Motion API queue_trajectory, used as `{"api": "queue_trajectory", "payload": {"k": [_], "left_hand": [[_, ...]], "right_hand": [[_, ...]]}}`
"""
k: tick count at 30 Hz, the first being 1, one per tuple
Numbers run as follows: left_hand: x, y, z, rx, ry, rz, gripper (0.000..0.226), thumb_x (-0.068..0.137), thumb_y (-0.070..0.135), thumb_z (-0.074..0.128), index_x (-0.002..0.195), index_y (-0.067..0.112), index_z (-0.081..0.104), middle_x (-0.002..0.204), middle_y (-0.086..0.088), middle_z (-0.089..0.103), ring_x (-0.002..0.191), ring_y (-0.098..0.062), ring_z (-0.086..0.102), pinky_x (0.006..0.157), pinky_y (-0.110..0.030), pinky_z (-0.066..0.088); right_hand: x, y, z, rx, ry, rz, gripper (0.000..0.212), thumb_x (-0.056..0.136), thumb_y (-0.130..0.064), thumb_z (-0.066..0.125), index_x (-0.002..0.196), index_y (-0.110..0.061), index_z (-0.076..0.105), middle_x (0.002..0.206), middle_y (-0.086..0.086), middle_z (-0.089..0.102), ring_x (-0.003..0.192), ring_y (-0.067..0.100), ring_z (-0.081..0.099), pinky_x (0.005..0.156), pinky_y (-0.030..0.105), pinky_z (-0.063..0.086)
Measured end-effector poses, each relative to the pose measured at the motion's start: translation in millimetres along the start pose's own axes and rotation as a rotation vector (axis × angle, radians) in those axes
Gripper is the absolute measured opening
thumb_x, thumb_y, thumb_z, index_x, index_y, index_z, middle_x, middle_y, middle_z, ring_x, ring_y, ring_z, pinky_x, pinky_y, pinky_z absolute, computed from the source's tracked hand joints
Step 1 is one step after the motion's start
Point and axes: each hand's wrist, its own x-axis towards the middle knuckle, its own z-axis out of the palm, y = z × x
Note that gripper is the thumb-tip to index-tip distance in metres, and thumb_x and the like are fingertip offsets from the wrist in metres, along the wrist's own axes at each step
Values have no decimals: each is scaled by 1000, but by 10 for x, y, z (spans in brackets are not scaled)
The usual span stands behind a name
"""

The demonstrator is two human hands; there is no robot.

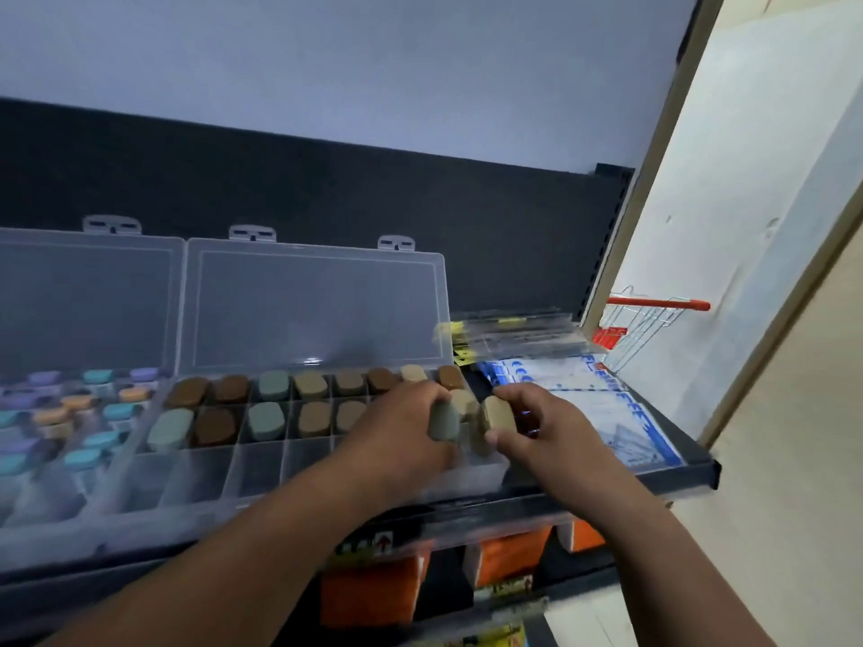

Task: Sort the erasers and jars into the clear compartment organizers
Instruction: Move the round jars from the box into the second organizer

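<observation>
Two clear compartment organizers stand open on a dark shelf. The right organizer (pixel 261 478) holds brown, tan and grey-green erasers (pixel 266 420) in its back two rows. The left organizer (pixel 60 502) holds small jars (pixel 84 457) with teal, orange and purple lids. Over the right end of the right organizer, my left hand (pixel 401 429) grips a grey-green eraser (pixel 443 422). My right hand (pixel 541 427) pinches a tan eraser (pixel 497 415) just beside it. Another tan eraser (pixel 464 403) shows between the two hands.
A blue-and-white plastic packet (pixel 607 413) lies on the shelf to the right, with clear flat packs (pixel 513 333) behind it. A small wire cart with an orange handle (pixel 654 315) sits past the shelf's end. Orange boxes (pixel 509 558) fill the shelf below.
</observation>
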Motion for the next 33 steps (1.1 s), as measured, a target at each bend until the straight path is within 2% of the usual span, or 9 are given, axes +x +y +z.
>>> {"api": "queue_trajectory", "payload": {"k": [4,8,13,16,21,25,28,30,33], "left_hand": [[40,51,75,71,-21,-73,53,71,32,79,120,31,57,118,10,56,106,-11,54,92,-35,49],[79,55,111,124,-24,-106,49,70,34,80,114,29,59,115,9,56,105,-11,53,92,-37,49],[59,62,106,160,-31,-116,47,70,39,79,111,31,58,115,8,52,104,-10,51,92,-35,48],[33,23,80,165,-5,-108,55,71,41,78,120,29,56,120,9,50,108,-9,49,94,-32,46],[-140,-40,-115,157,131,-49,53,79,43,71,127,32,50,119,12,48,105,-8,48,92,-30,45],[-447,-232,-504,324,254,18,40,86,44,62,122,32,50,116,8,48,105,-12,46,91,-34,43],[-756,-526,-874,515,357,42,46,87,43,60,128,23,50,122,1,50,112,-20,45,96,-35,39],[-1000,-739,-1124,627,403,40,52,82,48,59,123,17,54,120,-5,55,111,-28,50,93,-40,42],[-1426,-1064,-1524,715,464,-17,59,71,52,55,113,11,63,111,-12,63,104,-35,59,87,-45,47]], "right_hand": [[67,93,33,-88,-96,-69,47,82,-22,74,126,-23,58,111,-9,62,99,5,57,77,6,39],[126,119,44,-171,-164,-87,54,82,-28,74,132,-25,55,121,-5,55,108,9,54,85,14,37],[139,140,31,-178,-202,-88,54,78,-35,76,127,-27,55,115,-6,51,104,9,54,84,18,40],[115,121,37,-165,-193,-85,60,76,-40,77,129,-26,53,117,-6,52,102,8,54,87,22,43],[30,-115,93,-196,-93,-168,53,85,-38,68,133,-25,50,117,-8,48,102,6,47,84,17,33],[-38,-564,285,-240,-48,-338,41,89,-35,63,128,-27,54,115,-16,46,117,9,46,98,22,34],[-87,-937,565,-358,-81,-432,46,92,-39,56,136,-25,49,135,-7,49,130,15,41,112,33,31],[-125,-1201,795,-424,-109,-433,54,94,-43,51,144,-24,39,150,-3,37,138,17,32,116,33,23],[-296,-1635,1165,-446,-139,-477,56,95,-46,48,146,-26,35,154,-1,31,141,19,29,116,34,22]]}}
